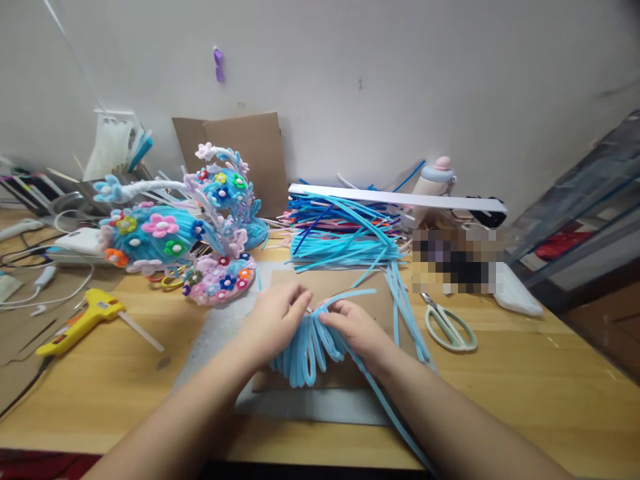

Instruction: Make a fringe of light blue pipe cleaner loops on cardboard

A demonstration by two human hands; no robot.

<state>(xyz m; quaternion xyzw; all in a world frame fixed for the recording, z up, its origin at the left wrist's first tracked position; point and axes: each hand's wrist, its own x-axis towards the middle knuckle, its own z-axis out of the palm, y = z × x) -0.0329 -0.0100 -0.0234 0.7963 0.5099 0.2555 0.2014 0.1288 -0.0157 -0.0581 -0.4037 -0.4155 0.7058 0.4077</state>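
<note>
- Left of the right hand, the left hand (273,320) is hiding some of the loops (307,360) and its own fingertips are partly blocked from sight.
- A long blue strand (381,395) is running beneath the right hand (357,330) and leaving the view at the bottom edge.
- A pixelated patch (457,260) is masking whatever is lying beyond and right of the hands.
- Past the hands, a white strip (395,197) is covering part of the stem pile (345,247) and the lower bottle (435,183).
- Left of the hands, the near flower piece (160,227) is partly blocking the far one (230,190).
- The loops are hanging between and just below the hands, over a brown board (263,380).
- Both hands are closing narrowly on the loops' gathered top edge; the exact left grip is staying unclear.
- The scissors (443,320) are resting right of the hands on the table (525,373); the glue gun (93,317) is lying well to their left.
</note>
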